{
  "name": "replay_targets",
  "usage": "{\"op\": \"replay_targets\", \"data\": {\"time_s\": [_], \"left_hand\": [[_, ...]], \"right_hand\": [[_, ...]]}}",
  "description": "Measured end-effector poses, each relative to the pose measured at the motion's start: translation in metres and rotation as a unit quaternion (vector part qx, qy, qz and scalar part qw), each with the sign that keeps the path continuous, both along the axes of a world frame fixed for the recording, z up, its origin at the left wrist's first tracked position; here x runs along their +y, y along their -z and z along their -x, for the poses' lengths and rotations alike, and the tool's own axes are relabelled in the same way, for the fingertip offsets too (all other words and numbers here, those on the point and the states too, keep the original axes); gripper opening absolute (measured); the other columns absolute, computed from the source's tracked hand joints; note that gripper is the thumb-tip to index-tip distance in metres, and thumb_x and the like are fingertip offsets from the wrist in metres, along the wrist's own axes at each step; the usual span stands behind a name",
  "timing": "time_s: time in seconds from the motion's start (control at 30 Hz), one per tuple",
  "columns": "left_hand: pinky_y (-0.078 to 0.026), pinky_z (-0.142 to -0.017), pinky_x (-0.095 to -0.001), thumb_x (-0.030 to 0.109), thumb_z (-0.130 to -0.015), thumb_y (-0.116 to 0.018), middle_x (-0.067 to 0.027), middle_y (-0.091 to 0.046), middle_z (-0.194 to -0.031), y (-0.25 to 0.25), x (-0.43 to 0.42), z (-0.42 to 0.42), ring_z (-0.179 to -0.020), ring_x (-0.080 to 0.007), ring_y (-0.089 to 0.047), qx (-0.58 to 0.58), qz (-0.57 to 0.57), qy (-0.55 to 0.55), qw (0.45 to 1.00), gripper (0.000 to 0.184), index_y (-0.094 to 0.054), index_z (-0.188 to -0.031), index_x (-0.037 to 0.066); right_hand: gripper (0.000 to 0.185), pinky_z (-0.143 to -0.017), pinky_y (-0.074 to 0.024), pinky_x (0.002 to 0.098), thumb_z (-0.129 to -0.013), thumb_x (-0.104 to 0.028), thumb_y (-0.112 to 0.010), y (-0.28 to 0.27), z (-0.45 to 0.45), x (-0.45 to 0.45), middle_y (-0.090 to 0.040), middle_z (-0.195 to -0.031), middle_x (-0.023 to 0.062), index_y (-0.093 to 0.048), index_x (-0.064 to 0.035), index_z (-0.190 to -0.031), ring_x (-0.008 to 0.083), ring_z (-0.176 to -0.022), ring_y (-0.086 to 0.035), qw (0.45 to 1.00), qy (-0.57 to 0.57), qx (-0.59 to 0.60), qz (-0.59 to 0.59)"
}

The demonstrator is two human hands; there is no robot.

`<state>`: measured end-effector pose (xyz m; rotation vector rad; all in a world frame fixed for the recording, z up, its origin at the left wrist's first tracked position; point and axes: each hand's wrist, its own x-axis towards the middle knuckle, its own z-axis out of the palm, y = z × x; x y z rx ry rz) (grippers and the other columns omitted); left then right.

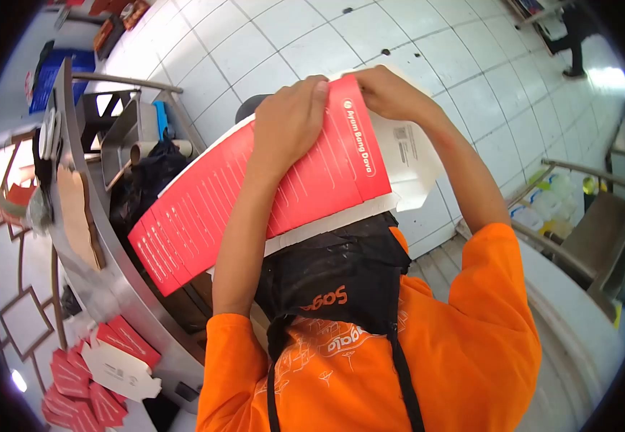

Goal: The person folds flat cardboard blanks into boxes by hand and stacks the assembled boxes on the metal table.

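Note:
A fanned stack of flat red printed cardboard cartons [312, 169] lies slanted above my lap, with white lines and lettering on its right end. My left hand [291, 119] presses on the top of the stack, its fingers bent over the far edge. At the upper right corner, my right hand [388, 93] has its fingers curled round the edge of the cartons; the fingertips are partly hidden. White carton undersides [409, 155] with small dark print stick out below my right forearm. A black apron [327, 266] covers my lap beneath the stack.
To the left runs a metal-edged table [121, 288] with a piece of brown cardboard [76, 209]. Folded red cartons [74, 381] are piled at lower left. Bottles [554, 201] stand in a rack at right. Another person's leg [575, 54] shows at the upper right.

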<state>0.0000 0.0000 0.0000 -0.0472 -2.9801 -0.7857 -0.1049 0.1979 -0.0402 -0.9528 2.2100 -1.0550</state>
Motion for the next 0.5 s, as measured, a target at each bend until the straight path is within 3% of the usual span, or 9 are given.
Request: {"op": "replay_targets", "data": {"time_s": [0.07,0.1,0.17,0.2,0.3,0.43,0.47,0.5], "left_hand": [[-0.053,-0.083,-0.0488,0.035,-0.113,-0.038,-0.0145,-0.075,-0.101,-0.002,0.006,-0.004,-0.091,-0.0358,-0.071,-0.009,0.015,-0.003,1.000,0.041,-0.070,-0.113,0.010],[-0.054,-0.082,-0.0484,0.034,-0.112,-0.039,-0.0138,-0.075,-0.099,0.010,0.004,-0.004,-0.089,-0.0358,-0.070,-0.007,-0.030,0.001,1.000,0.039,-0.070,-0.112,0.010],[-0.054,-0.078,-0.0475,0.030,-0.111,-0.042,-0.0123,-0.074,-0.097,0.010,-0.003,-0.004,-0.087,-0.0357,-0.070,0.008,-0.010,0.014,1.000,0.034,-0.069,-0.110,0.010],[-0.055,-0.077,-0.0474,0.028,-0.109,-0.043,-0.0117,-0.074,-0.096,0.010,-0.007,-0.003,-0.087,-0.0351,-0.071,0.026,0.020,0.019,0.999,0.031,-0.068,-0.110,0.010],[-0.056,-0.074,-0.0471,0.024,-0.106,-0.046,-0.0103,-0.074,-0.095,0.021,-0.009,-0.004,-0.088,-0.0334,-0.072,0.066,0.068,0.033,0.995,0.026,-0.067,-0.112,0.010],[-0.057,-0.072,-0.0473,0.026,-0.104,-0.048,-0.0101,-0.075,-0.094,0.033,-0.012,-0.002,-0.089,-0.0320,-0.073,0.084,0.071,0.032,0.993,0.028,-0.069,-0.113,0.010],[-0.057,-0.072,-0.0471,0.028,-0.105,-0.048,-0.0107,-0.075,-0.093,0.035,-0.012,-0.001,-0.087,-0.0325,-0.074,0.077,0.063,0.027,0.995,0.029,-0.070,-0.113,0.010],[-0.057,-0.071,-0.0470,0.029,-0.105,-0.047,-0.0112,-0.075,-0.092,0.033,-0.013,-0.001,-0.086,-0.0330,-0.074,0.068,0.057,0.026,0.996,0.031,-0.070,-0.113,0.010]], "right_hand": [[0.020,-0.084,-0.0564,0.0399,-0.098,-0.011,-0.065,-0.004,-0.003,0.007,-0.078,-0.103,0.0169,-0.072,-0.0019,-0.115,0.0311,-0.088,-0.073,0.999,-0.013,0.015,0.026],[0.020,-0.084,-0.0564,0.0397,-0.097,-0.011,-0.066,-0.011,0.002,0.009,-0.078,-0.101,0.0169,-0.072,-0.0013,-0.114,0.0306,-0.087,-0.072,0.999,-0.029,0.006,-0.021],[0.019,-0.083,-0.0564,0.0393,-0.097,-0.011,-0.066,-0.004,0.011,0.002,-0.077,-0.098,0.0169,-0.071,-0.0002,-0.112,0.0294,-0.085,-0.072,0.998,-0.055,0.000,-0.007],[0.022,-0.087,-0.0563,0.0418,-0.100,-0.012,-0.063,-0.009,0.015,-0.006,-0.078,-0.106,0.0159,-0.073,-0.0038,-0.118,0.0315,-0.095,-0.074,0.997,-0.073,-0.014,-0.036],[0.016,-0.088,-0.0554,0.0393,-0.101,-0.011,-0.062,0.011,0.013,-0.013,-0.077,-0.099,0.0119,-0.070,0.0001,-0.110,0.0261,-0.097,-0.074,0.992,-0.066,-0.095,0.058],[0.046,-0.098,-0.0520,0.0362,-0.095,-0.021,-0.076,0.034,-0.014,-0.017,-0.068,-0.117,0.0106,-0.054,-0.0073,-0.133,0.0226,-0.115,-0.066,0.992,0.026,-0.012,0.121],[0.068,-0.100,-0.0506,0.0357,-0.090,-0.027,-0.082,0.042,-0.019,-0.019,-0.063,-0.129,0.0092,-0.044,-0.0105,-0.144,0.0213,-0.120,-0.063,0.991,0.038,-0.036,0.127],[0.068,-0.100,-0.0505,0.0356,-0.089,-0.027,-0.082,0.043,-0.018,-0.025,-0.063,-0.129,0.0083,-0.045,-0.0105,-0.144,0.0207,-0.120,-0.063,0.987,0.040,-0.072,0.139]]}}
